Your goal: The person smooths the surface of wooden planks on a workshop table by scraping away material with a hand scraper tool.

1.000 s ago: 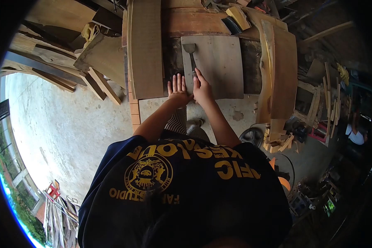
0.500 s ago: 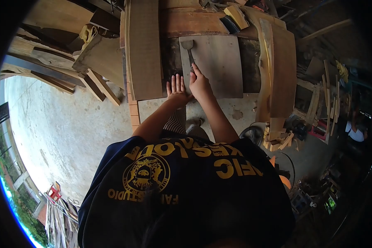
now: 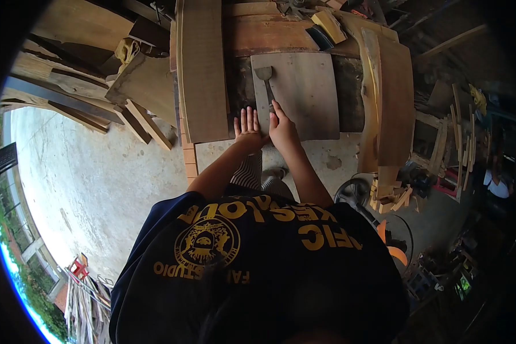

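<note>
A flat grey wooden board (image 3: 304, 92) lies on a bench in front of me. A metal scraper (image 3: 265, 80) with a wide blade rests on the board's left part, blade pointing away from me. My right hand (image 3: 282, 127) grips the scraper's handle at the board's near edge. My left hand (image 3: 247, 127) lies flat, fingers spread, pressing on the board's near left corner beside the right hand.
A long brown plank (image 3: 202, 69) lies left of the board. Curved planks (image 3: 393, 97) stand on the right, with wood offcuts (image 3: 391, 195) below them. More timber (image 3: 97, 74) is piled at the left. Concrete floor (image 3: 97, 189) spreads beneath. A seated person (image 3: 496, 183) is at far right.
The scraper went forward toward the board's far edge half a second ago and has now been drawn back toward me. My left hand stayed flat in place.
</note>
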